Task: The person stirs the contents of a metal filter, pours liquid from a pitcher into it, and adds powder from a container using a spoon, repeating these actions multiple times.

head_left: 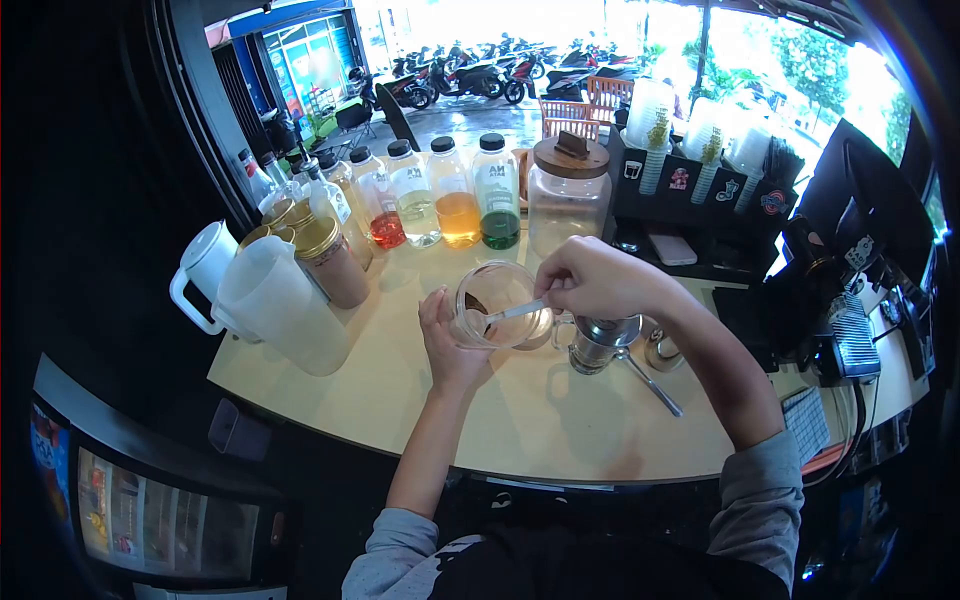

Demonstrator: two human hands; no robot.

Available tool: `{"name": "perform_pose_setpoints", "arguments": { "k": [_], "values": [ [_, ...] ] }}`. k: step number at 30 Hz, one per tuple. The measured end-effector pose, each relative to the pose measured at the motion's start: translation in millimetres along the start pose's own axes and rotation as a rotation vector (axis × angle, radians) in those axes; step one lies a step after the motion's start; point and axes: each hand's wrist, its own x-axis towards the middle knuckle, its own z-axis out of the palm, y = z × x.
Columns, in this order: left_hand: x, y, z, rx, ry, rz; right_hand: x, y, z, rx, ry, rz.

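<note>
My left hand [448, 340] is wrapped round a clear jar [505, 283], tilted with its mouth towards me. A small amount of something dark shows inside it. My right hand [590, 280] pinches the handle of a pale plastic scoop [518, 310], whose far end reaches into the jar. Below my right wrist stands a metal coffee dripper [592, 350] on what looks like a glass cup, partly hidden by the hand. A long metal handle [655, 388] sticks out beside it towards the front right.
Bottles of coloured syrup [459, 215] and a big wooden-lidded jar [570, 200] line the back of the counter [420, 430]. Plastic pitchers [275, 300] and a gold-lidded jar [335, 262] stand left. Cup stacks [652, 120] fill a black holder; a payment machine [855, 340] stands right.
</note>
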Motion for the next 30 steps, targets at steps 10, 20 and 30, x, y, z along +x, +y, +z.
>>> {"name": "perform_pose_setpoints", "arguments": {
  "k": [10, 20, 30],
  "values": [
    [-1.6, 1.9, 2.4, -0.144, 0.01, -0.07, -16.2, 30.9, -21.6, 0.403, 0.057, 0.164],
    [0.8, 12.4, -1.3, -0.197, -0.011, -0.214, -39.4, 42.1, -33.9, 0.506, 0.195, 0.172],
    [1.8, 3.7, 0.3, -0.212, 0.043, -0.397, -113.8, 66.1, -65.8, 0.395, 0.436, 0.272]
  ]
}}
